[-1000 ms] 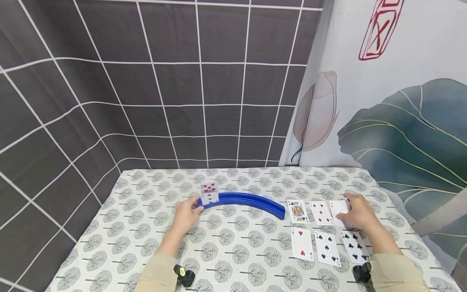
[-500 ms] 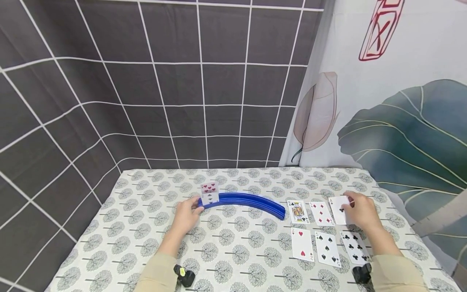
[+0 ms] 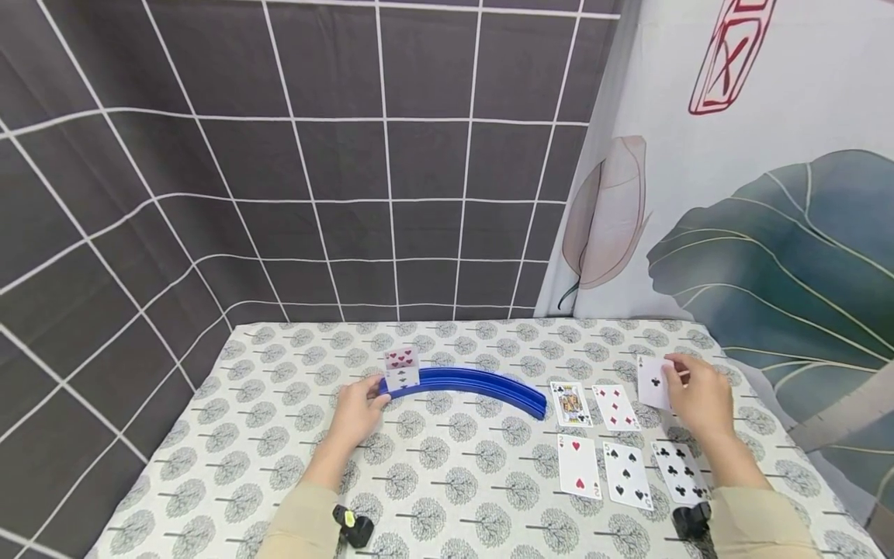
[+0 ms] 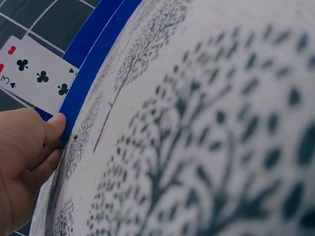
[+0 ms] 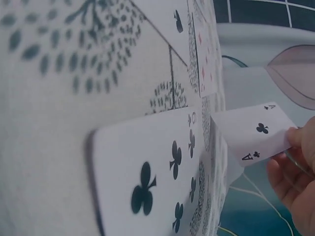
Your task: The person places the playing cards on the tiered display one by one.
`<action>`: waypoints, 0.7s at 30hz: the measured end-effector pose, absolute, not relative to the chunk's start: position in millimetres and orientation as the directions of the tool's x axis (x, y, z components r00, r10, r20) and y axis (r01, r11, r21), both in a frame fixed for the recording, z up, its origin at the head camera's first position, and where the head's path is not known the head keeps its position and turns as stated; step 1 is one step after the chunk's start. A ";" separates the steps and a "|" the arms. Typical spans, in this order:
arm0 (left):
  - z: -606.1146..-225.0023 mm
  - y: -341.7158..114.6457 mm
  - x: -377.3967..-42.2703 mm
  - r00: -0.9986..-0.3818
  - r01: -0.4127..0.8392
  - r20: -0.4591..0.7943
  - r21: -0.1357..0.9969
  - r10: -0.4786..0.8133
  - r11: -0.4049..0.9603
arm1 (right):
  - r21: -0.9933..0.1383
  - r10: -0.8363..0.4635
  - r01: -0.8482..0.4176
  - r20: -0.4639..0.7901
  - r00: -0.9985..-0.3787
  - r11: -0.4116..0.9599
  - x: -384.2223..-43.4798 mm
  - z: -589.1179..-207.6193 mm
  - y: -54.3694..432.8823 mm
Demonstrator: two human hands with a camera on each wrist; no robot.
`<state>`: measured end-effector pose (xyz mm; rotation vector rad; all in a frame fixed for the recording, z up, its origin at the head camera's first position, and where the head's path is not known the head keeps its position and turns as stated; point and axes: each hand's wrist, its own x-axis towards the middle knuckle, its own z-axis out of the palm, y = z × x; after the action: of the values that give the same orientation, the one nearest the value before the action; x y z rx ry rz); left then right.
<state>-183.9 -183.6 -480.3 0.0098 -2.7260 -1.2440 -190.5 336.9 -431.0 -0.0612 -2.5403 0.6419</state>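
My left hand [image 3: 358, 407] pinches the left end of a curved blue card holder [image 3: 482, 382], the thumb on its front face in the left wrist view. Two cards stand upright in that end: a three of clubs [image 4: 43, 76] in front, and a red heart card [image 3: 401, 357] showing above it. At the right, my right hand [image 3: 701, 396] pinches the ace of clubs [image 5: 261, 129] by its edge between thumb and fingers. The ace is raised off the cloth, tilted with its face toward me.
Face up between holder and right hand lie a king of clubs [image 3: 571, 405] and a five of diamonds [image 3: 616, 408]. A nearer row has the two of hearts [image 3: 578, 466], five of spades [image 3: 627, 476] and six of clubs [image 5: 167, 182]. Curtains hang behind the table [image 3: 447, 512].
My right hand has lifted the ace of clubs from the far row and tilted it up, uncovering its face. The left hand and the holder have stayed put.
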 end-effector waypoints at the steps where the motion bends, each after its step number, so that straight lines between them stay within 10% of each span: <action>1: -480.3 -183.7 -184.2 -0.989 0.056 0.131 0.753 -0.066 0.656 | -0.457 0.170 -0.081 0.480 -0.861 0.886 -191.1 -430.9 337.0; 21: -477.9 -182.4 -184.4 -0.991 0.051 0.120 0.756 -0.062 0.653 | -0.548 0.191 -0.142 0.505 -0.842 0.824 -200.9 -430.7 323.2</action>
<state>-184.4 -182.4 -477.9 0.0089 -2.7319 -1.2551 -200.9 323.2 -430.7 -0.0359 -2.4461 0.7942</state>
